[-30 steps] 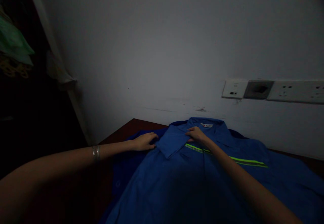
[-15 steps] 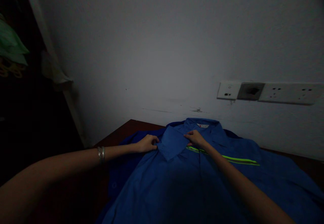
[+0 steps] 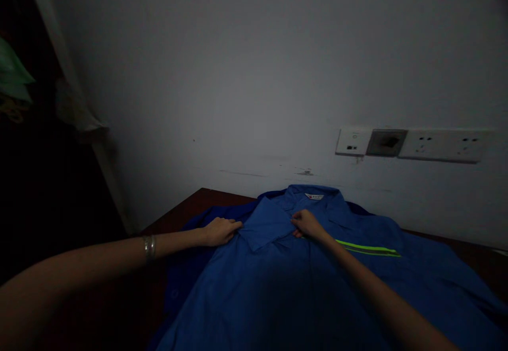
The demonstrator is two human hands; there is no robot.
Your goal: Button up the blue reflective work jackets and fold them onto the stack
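A dark reddish-brown surface [image 3: 208, 198] fills the lower part of the frame, its far corner showing just left of the middle and its back edge running along a pale wall [image 3: 238, 75]. Scuff marks [image 3: 305, 173] streak the wall a little above that edge. At the right of the frame, a row of plates is fixed to the wall: a white switch plate [image 3: 352, 142], a dark grey plate [image 3: 386, 143] and white socket plates [image 3: 438, 146]. The left side is deep in shadow, with a green cloth [image 3: 14, 70] at the upper left and a pale, unclear item beside it. The blue shirt [image 3: 257, 287] lies spread from lower centre to lower right, its collar towards the wall, over a darker blue garment [image 3: 184, 274]. The hands are apart: the right hand [image 3: 301, 224] pinches the shirt's cloth below the collar, while the left hand [image 3: 221, 231], a silvery bracelet [image 3: 150, 248] on its wrist, touches the folded part's left edge; whether it grips cannot be told.
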